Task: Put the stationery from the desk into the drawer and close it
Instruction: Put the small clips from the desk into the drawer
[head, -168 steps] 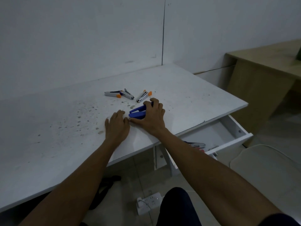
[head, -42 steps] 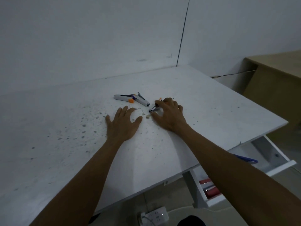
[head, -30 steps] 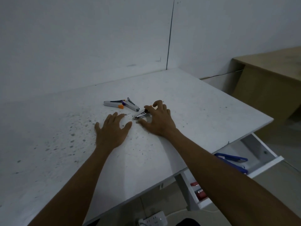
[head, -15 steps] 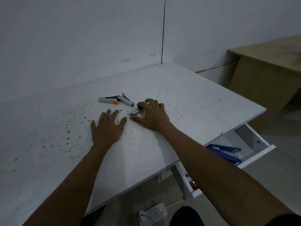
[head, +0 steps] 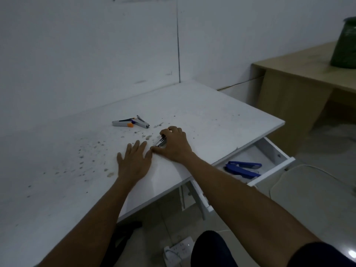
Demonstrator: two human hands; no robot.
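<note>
My right hand covers a small metal stapler with an orange end on the white desk, fingers curled around it. My left hand lies flat on the desk beside it, fingers spread, holding nothing. Further back lie a grey stapler with an orange tip and a second small metal stapler, touching each other. The white drawer under the desk's right edge stands pulled out, with a blue stapler inside.
A wooden desk with a green object on it stands at the right. A white power strip and cables lie on the floor below. The wall runs close behind the white desk. Dark specks dot the desktop at left.
My right hand has dragged the small stapler nearer the desk's front edge. My left hand stays flat. The blue stapler, on the desk 5.6 s ago, now lies in the drawer.
</note>
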